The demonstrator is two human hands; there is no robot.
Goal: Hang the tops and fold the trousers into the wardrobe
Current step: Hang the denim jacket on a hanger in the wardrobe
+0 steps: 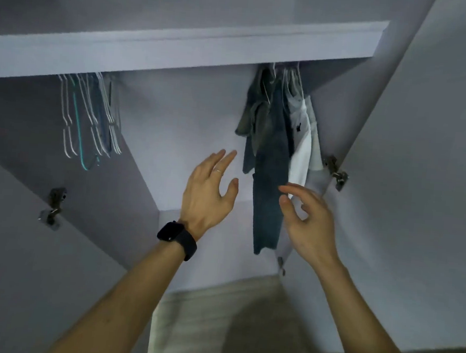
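Note:
Inside the open wardrobe, several tops hang at the right end of the rail: an olive-grey one (255, 114), a long dark blue one (269, 184) and a white one (302, 151). My left hand (210, 188), with a black watch on its wrist, is raised with its fingers straight, just left of the dark blue top and holding nothing. My right hand (305, 218) hovers at the blue top's right edge, fingers loosely curled, empty; whether it touches the cloth is unclear. No trousers are in view.
A bunch of bare hangers (91, 120) hangs at the rail's left end. A white shelf (180, 47) runs above the rail. Both wardrobe doors stand open, the left door (25, 243) and the right door (420, 191), with metal hinges. Light floor (215, 314) shows below.

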